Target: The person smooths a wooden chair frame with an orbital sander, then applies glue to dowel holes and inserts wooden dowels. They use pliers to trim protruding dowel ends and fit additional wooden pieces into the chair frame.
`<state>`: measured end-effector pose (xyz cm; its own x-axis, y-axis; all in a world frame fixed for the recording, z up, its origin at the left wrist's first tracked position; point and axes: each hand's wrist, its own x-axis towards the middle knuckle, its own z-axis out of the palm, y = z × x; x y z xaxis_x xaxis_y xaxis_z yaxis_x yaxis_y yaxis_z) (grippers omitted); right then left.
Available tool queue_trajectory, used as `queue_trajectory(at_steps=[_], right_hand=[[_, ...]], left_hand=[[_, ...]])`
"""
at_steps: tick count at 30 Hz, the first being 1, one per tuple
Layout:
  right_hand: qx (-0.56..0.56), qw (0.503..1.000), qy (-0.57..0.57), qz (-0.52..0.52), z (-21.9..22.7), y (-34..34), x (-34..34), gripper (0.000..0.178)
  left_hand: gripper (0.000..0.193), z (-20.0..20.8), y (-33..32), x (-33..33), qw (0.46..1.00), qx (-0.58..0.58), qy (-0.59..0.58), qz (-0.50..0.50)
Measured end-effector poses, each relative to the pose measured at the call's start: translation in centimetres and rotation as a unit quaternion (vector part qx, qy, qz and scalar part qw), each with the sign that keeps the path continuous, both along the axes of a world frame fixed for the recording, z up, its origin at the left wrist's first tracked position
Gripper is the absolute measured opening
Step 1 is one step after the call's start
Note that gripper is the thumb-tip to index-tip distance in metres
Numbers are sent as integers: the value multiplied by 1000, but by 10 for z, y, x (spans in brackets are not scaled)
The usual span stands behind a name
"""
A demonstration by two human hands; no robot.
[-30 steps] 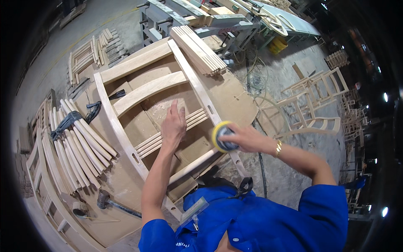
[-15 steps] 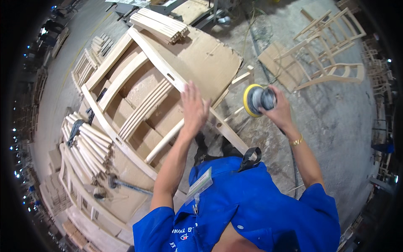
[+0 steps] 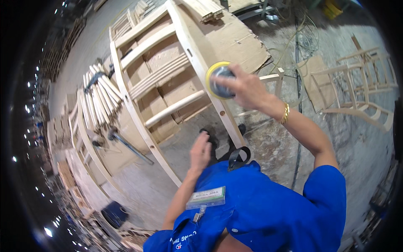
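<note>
A round sander with a yellow pad rim point(image 3: 214, 72) sits over the right-hand post of a pale wooden chair frame point(image 3: 187, 40). My right hand point(image 3: 249, 88) is closed round the sander's dark top; whether the pad presses on the wood is hard to tell. My left hand point(image 3: 200, 151) is held near my waist, between the frame's two long posts, fingers stretched out and holding nothing. The frame lies on a cardboard-covered surface point(image 3: 239, 38), with its post ends reaching toward me. Slats and a round rung point(image 3: 176, 108) join the posts.
Bundled round sticks point(image 3: 100, 94) lie to the left, with a hammer point(image 3: 126, 143) nearby. Another curved frame point(image 3: 90, 151) stands beyond. Wooden strips point(image 3: 205, 10) are stacked at the far end. Chair frames point(image 3: 361, 80) and a hose point(image 3: 297, 46) are on the right floor.
My right hand has brought the sander left from above the floor to the post. The left hand has come off the post and back toward my waist. The whole view has shifted.
</note>
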<state>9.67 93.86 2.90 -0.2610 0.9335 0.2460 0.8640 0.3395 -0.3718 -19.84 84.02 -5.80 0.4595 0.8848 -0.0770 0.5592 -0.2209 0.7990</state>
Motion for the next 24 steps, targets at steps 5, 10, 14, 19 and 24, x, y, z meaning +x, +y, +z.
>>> queue_trajectory(at_steps=[5, 10, 14, 19, 24], right_hand=[[-101, 959, -161, 208, 5, -45, -37, 40], [-87, 958, -211, 174, 7, -33, -62, 39], [-24, 981, -172, 87, 0, -21, -87, 53], [-114, 956, -254, 87, 3, -45, -100, 65], [-16, 971, -236, 39, 14, -30, -93, 63]], left_hand=[[64, 8, 5, -89, 900, 273, 241, 238], [76, -22, -19, -152, 887, 133, 287, 336], [76, -44, -31, -170, 929, 61, 140, 336], [75, -43, -34, -175, 936, 71, 87, 334], [77, -37, -33, -179, 938, 53, 64, 335]])
